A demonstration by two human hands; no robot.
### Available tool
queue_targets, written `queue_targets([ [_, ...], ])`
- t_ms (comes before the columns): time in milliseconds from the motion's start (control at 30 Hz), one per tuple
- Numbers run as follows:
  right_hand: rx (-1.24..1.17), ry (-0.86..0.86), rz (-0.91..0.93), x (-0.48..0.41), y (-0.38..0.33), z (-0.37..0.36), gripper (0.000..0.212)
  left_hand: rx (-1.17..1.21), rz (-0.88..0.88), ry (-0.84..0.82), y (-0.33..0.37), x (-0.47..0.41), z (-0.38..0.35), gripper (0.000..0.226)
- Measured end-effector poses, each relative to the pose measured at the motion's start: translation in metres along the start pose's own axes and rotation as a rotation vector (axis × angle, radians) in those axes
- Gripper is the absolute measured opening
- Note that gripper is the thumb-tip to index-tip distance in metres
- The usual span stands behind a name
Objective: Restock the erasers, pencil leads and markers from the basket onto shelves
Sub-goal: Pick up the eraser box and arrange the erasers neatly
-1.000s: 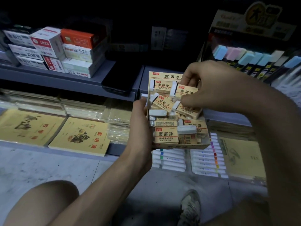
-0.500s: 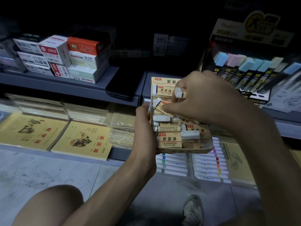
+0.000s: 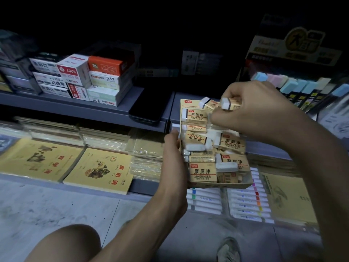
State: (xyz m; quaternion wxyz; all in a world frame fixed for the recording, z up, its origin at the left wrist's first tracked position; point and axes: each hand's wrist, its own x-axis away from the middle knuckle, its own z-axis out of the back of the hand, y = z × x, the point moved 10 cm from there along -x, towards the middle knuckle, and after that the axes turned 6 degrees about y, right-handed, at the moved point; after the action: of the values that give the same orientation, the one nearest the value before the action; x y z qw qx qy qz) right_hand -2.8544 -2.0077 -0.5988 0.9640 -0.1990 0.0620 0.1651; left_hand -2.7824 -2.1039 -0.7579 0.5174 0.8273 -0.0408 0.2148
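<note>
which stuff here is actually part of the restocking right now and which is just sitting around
In the job:
eraser box, gripped by the left hand
erasers, pinched in the right hand

Just lying about:
phone on the shelf
notebooks
stacked boxes

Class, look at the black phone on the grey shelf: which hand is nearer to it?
Left. The left hand, holding the eraser box, sits just below and right of the phone. The right hand, pinching erasers above the box, is farther right.
</note>
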Motion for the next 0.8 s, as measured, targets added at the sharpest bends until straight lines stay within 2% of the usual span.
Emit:
queue_targets([
  [100, 0.031, -0.02, -0.03, -0.004, 0.007, -0.007, 0.032, -0.005, -0.014, 0.001, 0.002, -0.001, -0.001, 0.061],
  [233, 0.077, -0.033, 0.021, -0.009, 0.011, -0.016, 0.017, -0.025, -0.029, 0.002, 0.003, -0.001, -0.001, 0.062],
  [433, 0.081, -0.05, 0.104, -0.007, 0.004, -0.013, 0.03, -0.026, -0.051, -0.006, 0.006, 0.0, -0.002, 0.064],
  [633, 0.32, -0.096, 0.15, -0.002, -0.002, -0.017, 0.038, -0.018, -0.054, -0.006, 0.006, 0.0, -0.001, 0.063],
  [800, 0.499, -0.03, 0.202, -0.003, -0.015, -0.016, 0.008, 0.0, -0.05, -0.018, 0.008, 0.002, -0.002, 0.064],
])
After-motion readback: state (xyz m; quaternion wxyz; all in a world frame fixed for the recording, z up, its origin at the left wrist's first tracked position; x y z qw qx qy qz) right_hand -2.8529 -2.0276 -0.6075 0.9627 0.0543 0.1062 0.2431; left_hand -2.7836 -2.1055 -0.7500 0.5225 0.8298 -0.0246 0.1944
